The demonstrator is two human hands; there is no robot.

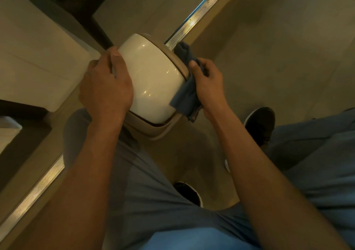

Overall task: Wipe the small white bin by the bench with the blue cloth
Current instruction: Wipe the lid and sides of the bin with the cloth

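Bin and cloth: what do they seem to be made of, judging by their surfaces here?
The bin looks like glossy plastic, possibly enamelled metal: smooth cream-white shell with sharp light spots. The cloth, gripped by the right hand, looks like soft matte woven fabric, blue: it folds and drapes limply against the bin's side. The left hand steadies the bin.

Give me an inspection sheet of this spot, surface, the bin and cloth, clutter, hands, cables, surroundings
Surface: beige floor, ribbed metal strip crossing it.
Job's things: small white bin, glossy, tilted; blue cloth against its right side.
Clutter: nothing seen.
Hands: left hand steadies the bin's left side; right hand grips the cloth.
Cables: nothing seen.
Surroundings: dark bench leg beside bin; person's grey trousers, black shoes.
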